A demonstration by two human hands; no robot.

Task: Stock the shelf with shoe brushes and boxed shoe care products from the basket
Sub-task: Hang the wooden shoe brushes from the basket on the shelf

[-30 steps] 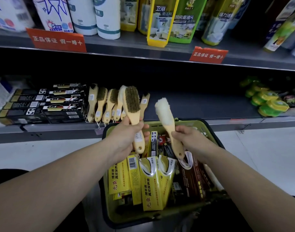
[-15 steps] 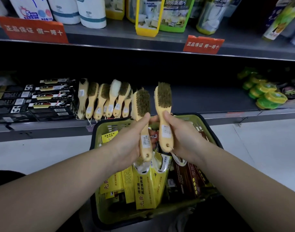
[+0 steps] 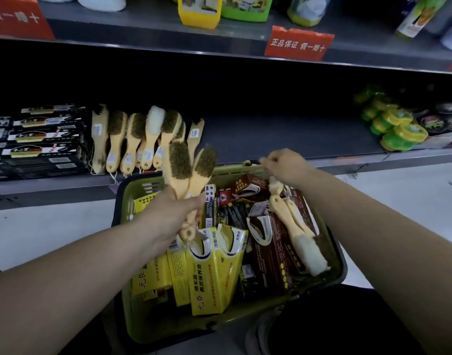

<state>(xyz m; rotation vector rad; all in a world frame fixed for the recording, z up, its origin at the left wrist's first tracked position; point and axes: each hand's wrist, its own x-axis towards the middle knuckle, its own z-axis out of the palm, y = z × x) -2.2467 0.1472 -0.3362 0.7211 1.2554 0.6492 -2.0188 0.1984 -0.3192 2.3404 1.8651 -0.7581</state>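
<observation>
Head view: yellow boxes crowd basket; brushes line shelf.

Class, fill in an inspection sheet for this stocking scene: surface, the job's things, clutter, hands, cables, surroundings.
Surface: dark shelf, stocked at its left.
Job's things: row of brushes and black boxes on the shelf; yellow boxes and brown boxes in the green basket.
Clutter: green-and-yellow tins at the shelf's right.
Hands: left hand grips two brown-bristle brushes by their handles; right hand pinches the handle end of a white-wool brush over the basket.
Cables: nothing seen.
Surroundings: upper shelf with a red sign; pale floor.
</observation>
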